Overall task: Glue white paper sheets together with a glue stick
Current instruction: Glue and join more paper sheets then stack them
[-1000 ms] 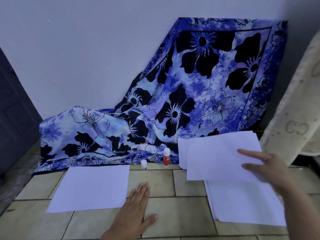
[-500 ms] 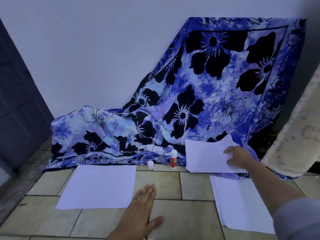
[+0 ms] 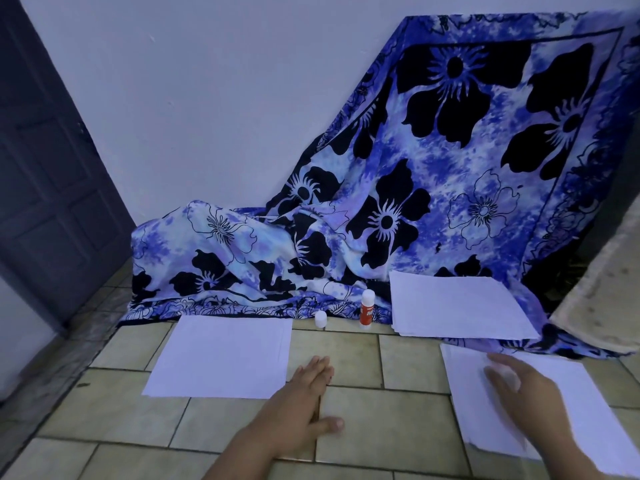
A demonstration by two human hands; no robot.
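Cloth (image 3: 433, 202): blue flowered, draped from wall to floor.
Floor (image 3: 381, 420): tan tiles.
Paper: left sheets (image 3: 221, 358) on tiles; back pile (image 3: 457, 306) on the cloth's edge; near pile (image 3: 588, 427) at right.
Right hand (image 3: 530, 393): blurred, fingers spread flat on the near pile.
Left hand (image 3: 298, 410): flat on the tiles, fingers straight, holding nothing.
Glue stick (image 3: 367, 309): upright, uncapped, between left sheets and back pile.
Cap (image 3: 320, 319): just left of it.

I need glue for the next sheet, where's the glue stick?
Head view, centre: the glue stick stands upright at the blue cloth's front edge, between a white cap on the left and a paper stack on the right.
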